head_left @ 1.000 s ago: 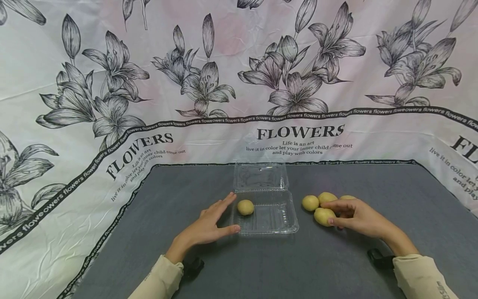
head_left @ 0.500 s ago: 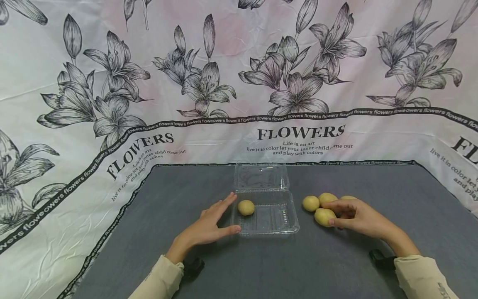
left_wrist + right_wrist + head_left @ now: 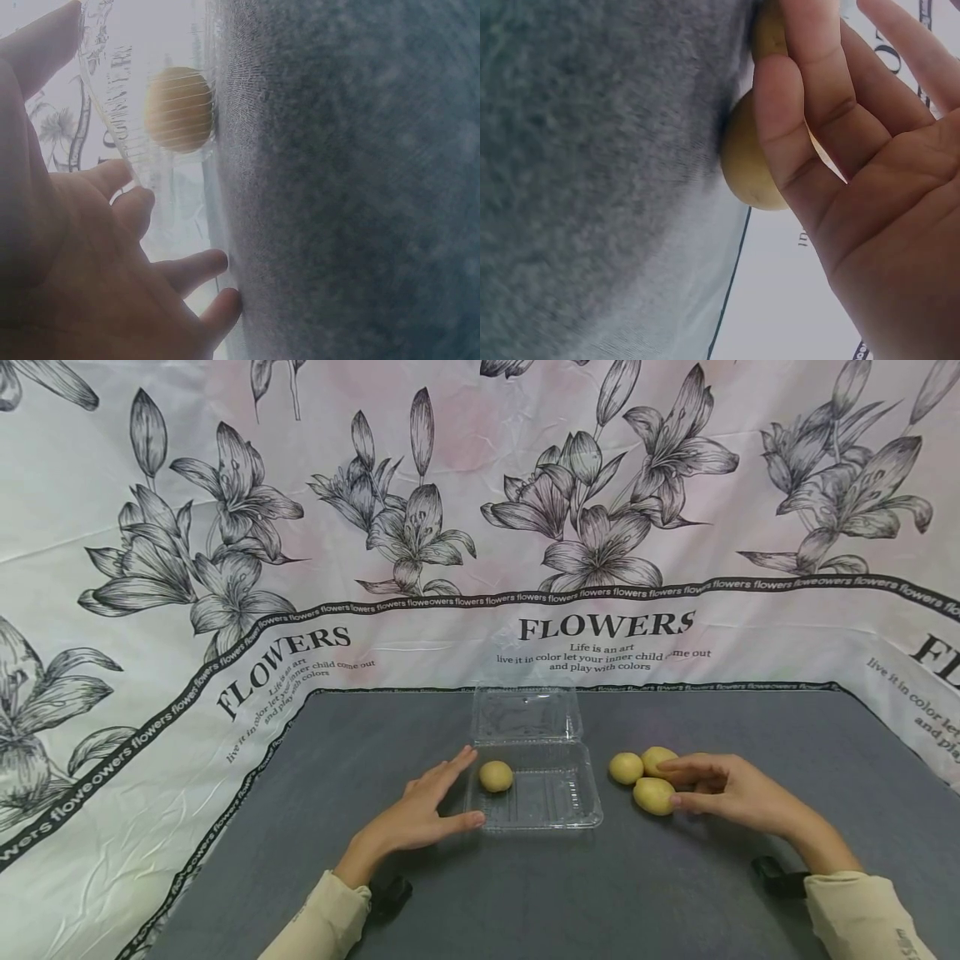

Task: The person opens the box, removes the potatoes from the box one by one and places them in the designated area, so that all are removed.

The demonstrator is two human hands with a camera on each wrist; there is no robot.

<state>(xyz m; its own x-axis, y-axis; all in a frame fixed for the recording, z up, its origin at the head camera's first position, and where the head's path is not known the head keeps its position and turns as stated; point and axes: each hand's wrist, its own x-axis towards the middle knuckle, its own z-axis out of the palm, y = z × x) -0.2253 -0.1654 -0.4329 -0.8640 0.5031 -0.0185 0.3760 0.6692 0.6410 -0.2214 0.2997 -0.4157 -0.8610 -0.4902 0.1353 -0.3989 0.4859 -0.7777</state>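
A clear plastic clamshell box lies on the table, its lid folded back. One potato sits in its left part. My left hand is spread at the box's left side, thumb and fingertips at its wall; in the left wrist view the potato shows through the plastic. To the right are a left potato, a back potato and a front potato; another is mostly hidden behind my right hand. That hand's thumb tip is at the front potato's right edge, with its fingers loosely extended and gripping nothing.
The dark grey table reaches to a white flower-printed cloth hung behind and along the sides. A black wrist strap shows below the right sleeve, and another black piece by the left one.
My right hand has shifted slightly to the right, so its thumb and fingers cover less of the front and back potatoes. The left hand and the box stay still.
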